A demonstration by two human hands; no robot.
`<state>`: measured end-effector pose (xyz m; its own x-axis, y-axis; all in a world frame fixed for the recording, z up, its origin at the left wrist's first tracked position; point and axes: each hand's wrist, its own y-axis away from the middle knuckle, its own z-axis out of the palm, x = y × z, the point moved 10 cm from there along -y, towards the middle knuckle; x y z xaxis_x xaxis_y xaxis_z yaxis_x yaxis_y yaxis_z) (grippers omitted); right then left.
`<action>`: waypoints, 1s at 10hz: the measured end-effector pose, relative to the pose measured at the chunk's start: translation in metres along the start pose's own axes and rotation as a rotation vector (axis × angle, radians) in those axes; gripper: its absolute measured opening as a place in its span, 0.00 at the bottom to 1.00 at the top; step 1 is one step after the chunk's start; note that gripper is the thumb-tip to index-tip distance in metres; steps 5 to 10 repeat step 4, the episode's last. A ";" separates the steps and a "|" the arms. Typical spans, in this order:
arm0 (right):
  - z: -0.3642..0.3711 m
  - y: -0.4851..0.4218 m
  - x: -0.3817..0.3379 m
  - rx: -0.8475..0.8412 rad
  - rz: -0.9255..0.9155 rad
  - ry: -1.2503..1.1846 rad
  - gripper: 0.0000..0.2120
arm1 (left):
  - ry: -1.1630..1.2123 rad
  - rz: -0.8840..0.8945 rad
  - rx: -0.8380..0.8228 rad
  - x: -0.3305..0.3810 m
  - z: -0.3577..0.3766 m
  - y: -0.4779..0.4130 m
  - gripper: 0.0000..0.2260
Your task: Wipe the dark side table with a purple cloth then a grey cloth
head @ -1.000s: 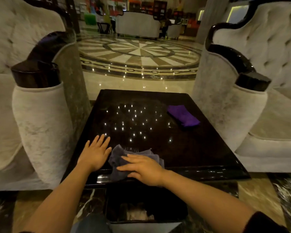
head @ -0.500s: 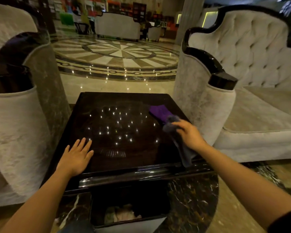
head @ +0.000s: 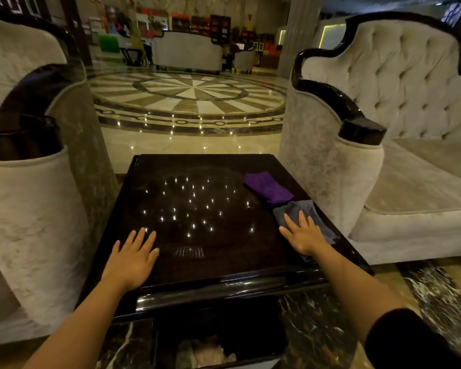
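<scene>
Fingers (head: 301,222) of the right hand (head: 305,237) lie flat and spread, pressing down on the grey cloth (head: 308,209) without gripping it. Grey cloth sits at the right side of the dark surface (head: 210,262), near the front, with part of it reaching the right edge and showing below the wrist. Purple cloth (head: 268,187) lies folded just behind the grey cloth, along the same right side; the 2 cloths meet or very nearly meet at their adjoining corners, which of the 2 cannot be told. Left hand (head: 133,258) rests palm down on the bare front-left part of the surface, fingers extended and slightly apart, holding nothing. Polished top shows many small points of reflected light across its middle. 2 pale upholstered sofas flank the surface: left sofa (head: 30,222) and right sofa (head: 383,129), each with a dark glossy arm cap. Dark bin (head: 266,339) stands on the marble floor (head: 186,139) below the front edge, with crumpled pale material inside.
</scene>
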<state>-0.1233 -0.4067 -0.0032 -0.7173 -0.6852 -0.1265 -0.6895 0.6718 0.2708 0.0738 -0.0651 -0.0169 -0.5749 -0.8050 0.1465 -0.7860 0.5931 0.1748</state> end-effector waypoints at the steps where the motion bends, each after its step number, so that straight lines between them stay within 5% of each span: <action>1: 0.000 -0.001 -0.004 0.014 0.012 0.017 0.27 | -0.036 0.000 -0.025 -0.001 -0.002 0.000 0.23; 4: -0.008 0.011 -0.021 0.127 0.036 0.257 0.28 | -0.334 -0.006 -0.023 0.019 -0.029 0.009 0.24; 10: -0.008 0.011 -0.021 0.127 0.036 0.257 0.28 | -0.334 -0.006 -0.023 0.019 -0.029 0.009 0.24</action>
